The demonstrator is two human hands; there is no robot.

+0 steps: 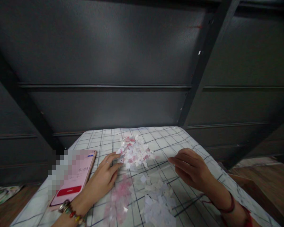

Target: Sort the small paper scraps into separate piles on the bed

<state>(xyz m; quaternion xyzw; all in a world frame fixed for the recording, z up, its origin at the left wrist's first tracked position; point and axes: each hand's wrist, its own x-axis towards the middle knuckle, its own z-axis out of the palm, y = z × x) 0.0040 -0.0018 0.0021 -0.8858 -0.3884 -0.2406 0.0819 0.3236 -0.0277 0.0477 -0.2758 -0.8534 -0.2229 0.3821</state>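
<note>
White scraps and pink pieces lie toward the surface's near edge. Beyond, the right hand curls, hold unclear; the left hand, half-spread and seemingly empty, touches the mixed pile toward the far edge. Light single-piece pinches should separate best.

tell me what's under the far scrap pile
Checked cloth shows behind and to the right of the far scrap pile, so it probably runs beneath. Whatever lies directly under the scraps is covered; the left hand hides part of the left side.
</note>
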